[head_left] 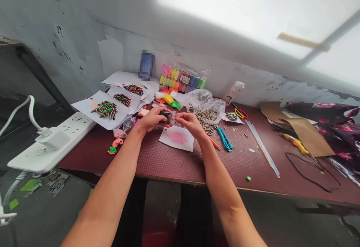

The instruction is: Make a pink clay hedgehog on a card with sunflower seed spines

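Note:
My left hand [155,119] is closed around a small black packet [166,117], which looks like black modelling clay in clear wrapping. The fingertips of my right hand [189,122] pinch the clear plastic at the packet's right end. Just below both hands lies a white sheet with a pink hedgehog-like shape [177,136]. Sunflower seeds [207,121] are heaped to the right of my right hand, partly under a clear plastic bag [206,102]. Behind my hands sit a yellow clay packet [168,99] and a green one [176,105].
Finished seed hedgehog pictures [105,109] overlap at the left, near a white power strip [56,142]. To the right lie a blue box cutter [225,139], scissors [241,113], glue sticks [263,148] and a yellow glue gun [296,143] with its black cord. A clay multipack [182,80] leans against the wall.

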The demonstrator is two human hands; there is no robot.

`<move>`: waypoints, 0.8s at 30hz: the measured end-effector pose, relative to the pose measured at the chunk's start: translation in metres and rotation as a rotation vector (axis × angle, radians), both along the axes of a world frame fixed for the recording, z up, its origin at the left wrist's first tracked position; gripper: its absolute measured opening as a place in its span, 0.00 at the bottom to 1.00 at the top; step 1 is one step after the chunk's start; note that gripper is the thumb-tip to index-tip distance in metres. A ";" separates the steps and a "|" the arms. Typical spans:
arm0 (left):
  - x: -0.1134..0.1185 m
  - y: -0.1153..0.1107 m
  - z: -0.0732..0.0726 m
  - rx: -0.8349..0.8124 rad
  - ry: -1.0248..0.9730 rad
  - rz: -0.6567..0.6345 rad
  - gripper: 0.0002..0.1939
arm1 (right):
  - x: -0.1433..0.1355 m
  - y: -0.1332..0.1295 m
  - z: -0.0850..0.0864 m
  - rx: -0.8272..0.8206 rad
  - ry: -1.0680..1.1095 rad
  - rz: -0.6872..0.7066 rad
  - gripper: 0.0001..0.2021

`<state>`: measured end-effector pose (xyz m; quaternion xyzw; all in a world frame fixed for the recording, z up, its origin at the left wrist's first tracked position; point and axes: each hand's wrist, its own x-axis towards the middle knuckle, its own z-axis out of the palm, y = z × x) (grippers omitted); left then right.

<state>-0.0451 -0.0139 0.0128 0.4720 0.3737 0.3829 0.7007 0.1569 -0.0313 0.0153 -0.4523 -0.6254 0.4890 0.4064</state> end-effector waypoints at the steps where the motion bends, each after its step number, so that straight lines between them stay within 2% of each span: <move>1: 0.000 0.000 0.000 -0.001 0.000 0.001 0.23 | 0.001 0.001 0.000 0.016 -0.009 -0.003 0.21; 10: 0.000 0.003 -0.001 -0.007 -0.002 0.013 0.23 | 0.004 0.001 0.000 0.157 -0.162 0.085 0.14; 15: 0.001 0.001 0.001 -0.015 -0.005 0.039 0.22 | 0.000 -0.002 -0.001 0.192 -0.164 0.075 0.11; 24: 0.001 0.001 0.000 -0.016 -0.009 0.009 0.22 | 0.000 -0.001 -0.001 0.088 -0.099 0.037 0.17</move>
